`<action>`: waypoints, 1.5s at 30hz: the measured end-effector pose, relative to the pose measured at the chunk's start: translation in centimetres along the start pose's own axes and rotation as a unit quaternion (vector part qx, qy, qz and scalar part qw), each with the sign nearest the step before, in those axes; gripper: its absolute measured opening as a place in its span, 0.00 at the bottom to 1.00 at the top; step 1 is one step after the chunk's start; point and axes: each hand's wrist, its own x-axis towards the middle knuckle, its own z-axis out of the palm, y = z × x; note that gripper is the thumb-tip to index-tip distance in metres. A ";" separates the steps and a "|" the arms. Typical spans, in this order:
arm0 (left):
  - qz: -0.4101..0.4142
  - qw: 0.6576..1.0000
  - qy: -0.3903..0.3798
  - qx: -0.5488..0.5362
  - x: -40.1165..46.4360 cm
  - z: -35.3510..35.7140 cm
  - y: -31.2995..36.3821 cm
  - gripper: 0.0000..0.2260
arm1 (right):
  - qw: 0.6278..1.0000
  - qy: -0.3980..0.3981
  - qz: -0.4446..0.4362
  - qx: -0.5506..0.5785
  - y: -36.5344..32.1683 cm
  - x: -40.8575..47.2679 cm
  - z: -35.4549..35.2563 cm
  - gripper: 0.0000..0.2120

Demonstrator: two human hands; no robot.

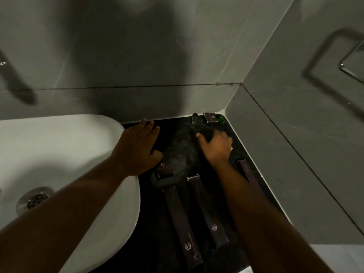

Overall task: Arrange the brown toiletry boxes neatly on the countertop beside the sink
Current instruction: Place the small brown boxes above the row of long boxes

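Two long brown toiletry boxes lie side by side on the black countertop point(177, 138), one to the left point(182, 225) and one to the right point(208, 211). A third long box point(248, 173) lies along the right wall edge. A small brown box point(164, 168) sits just under the thumb of my left hand point(137, 146), which rests flat, fingers spread, at the sink's edge. Another small brown box point(210, 117) stands in the back corner. My right hand point(215, 146) is curled and blurred over the counter's middle; what its fingers hold is hidden.
The white sink point(69, 154) with its metal drain point(35, 200) fills the left. A dark small bottle point(194, 118) and a green item point(221, 120) stand in the back corner. A dark grey curved object point(157, 182) lies by the small box. Grey tiled walls close the back and right.
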 end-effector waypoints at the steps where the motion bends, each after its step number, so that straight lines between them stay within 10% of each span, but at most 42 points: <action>1: 0.000 1.000 -0.001 0.003 0.1 0.1 -0.1 0.37 | 1.000 0.009 0.023 0.007 0.2 2.0 -0.3 0.34; 27: -0.011 0.997 -0.041 0.063 0.4 0.0 0.1 0.39 | 0.992 -0.082 0.088 0.025 2.3 13.6 4.2 0.37; 33: 0.004 0.999 -0.005 0.044 0.1 0.2 0.2 0.36 | 0.958 -0.206 -0.032 0.195 3.3 5.4 0.5 0.26; 45: 0.000 0.999 -0.018 0.038 -0.1 0.4 0.0 0.37 | 0.925 -0.338 -0.171 -0.020 1.5 0.3 0.6 0.38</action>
